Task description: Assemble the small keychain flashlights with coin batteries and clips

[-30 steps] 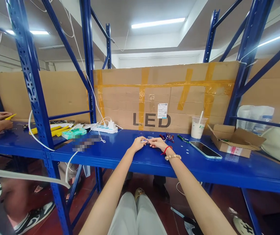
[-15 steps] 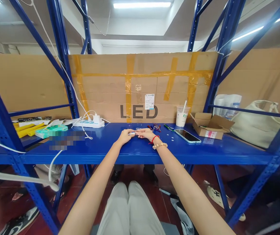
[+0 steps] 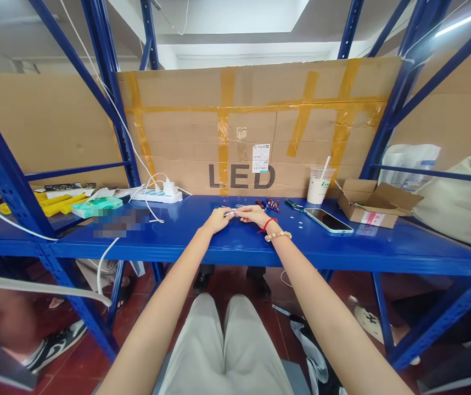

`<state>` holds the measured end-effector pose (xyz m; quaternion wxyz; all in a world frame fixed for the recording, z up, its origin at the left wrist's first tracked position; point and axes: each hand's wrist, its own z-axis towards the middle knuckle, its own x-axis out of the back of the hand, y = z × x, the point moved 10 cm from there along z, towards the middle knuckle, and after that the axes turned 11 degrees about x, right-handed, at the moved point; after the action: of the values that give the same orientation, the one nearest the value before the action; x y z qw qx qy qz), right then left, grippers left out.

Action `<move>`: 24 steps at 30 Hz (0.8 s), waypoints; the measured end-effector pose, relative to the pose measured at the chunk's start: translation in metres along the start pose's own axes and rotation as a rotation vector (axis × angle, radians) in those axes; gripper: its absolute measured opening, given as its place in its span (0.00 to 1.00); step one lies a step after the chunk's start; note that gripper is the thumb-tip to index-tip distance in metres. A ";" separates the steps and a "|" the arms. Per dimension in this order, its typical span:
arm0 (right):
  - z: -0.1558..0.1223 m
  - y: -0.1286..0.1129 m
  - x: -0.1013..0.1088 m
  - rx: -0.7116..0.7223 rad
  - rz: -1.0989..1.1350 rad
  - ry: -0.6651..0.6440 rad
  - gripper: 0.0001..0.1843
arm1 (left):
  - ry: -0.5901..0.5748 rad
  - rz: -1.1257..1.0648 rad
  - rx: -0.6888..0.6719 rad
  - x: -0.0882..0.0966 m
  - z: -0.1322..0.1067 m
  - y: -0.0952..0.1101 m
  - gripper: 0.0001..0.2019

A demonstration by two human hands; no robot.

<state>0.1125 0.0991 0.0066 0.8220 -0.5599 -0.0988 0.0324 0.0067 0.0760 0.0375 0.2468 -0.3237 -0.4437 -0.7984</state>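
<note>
Both my arms reach out over the blue metal shelf top (image 3: 235,247). My left hand (image 3: 218,220) and my right hand (image 3: 253,214) meet near the middle, fingers pinched together on a small silvery metal part (image 3: 231,213) held between them. My right wrist wears a red cord and a bead bracelet (image 3: 277,236). Just beyond my right hand lie several small red and blue tools (image 3: 269,204). The part is too small to name.
A phone (image 3: 328,220) lies right of my hands, with a drink cup (image 3: 317,185), an open cardboard box (image 3: 377,204) and a cream bag (image 3: 461,203) further right. To the left sit a white power strip (image 3: 156,195), a tissue pack (image 3: 96,206) and yellow tubes (image 3: 57,202). A taped cardboard sheet marked LED (image 3: 260,126) backs the shelf.
The view has swung right and tilted down. The other person's hands at far left have gone out of sight. My hands stay together on the small part.
</note>
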 end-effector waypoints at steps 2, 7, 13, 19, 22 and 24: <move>0.000 -0.001 0.000 0.012 -0.008 0.003 0.09 | -0.009 0.010 -0.008 -0.001 0.000 0.001 0.13; 0.002 -0.003 0.001 0.034 -0.038 0.023 0.11 | -0.018 0.018 -0.002 -0.002 0.001 -0.001 0.13; 0.001 -0.004 0.002 0.042 -0.070 0.026 0.11 | -0.025 0.021 0.021 -0.005 0.002 -0.005 0.13; 0.002 -0.001 0.001 0.022 -0.118 0.002 0.11 | -0.023 0.025 0.026 -0.005 0.003 -0.007 0.14; 0.003 0.002 -0.001 0.007 -0.145 -0.031 0.11 | -0.024 0.018 0.023 -0.005 0.003 -0.007 0.14; 0.003 0.005 -0.003 -0.005 -0.160 -0.057 0.12 | -0.025 0.010 0.023 -0.005 0.002 -0.007 0.14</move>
<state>0.1093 0.1029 0.0030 0.8176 -0.5510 -0.1665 -0.0176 0.0058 0.0821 0.0308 0.2488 -0.3331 -0.4544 -0.7878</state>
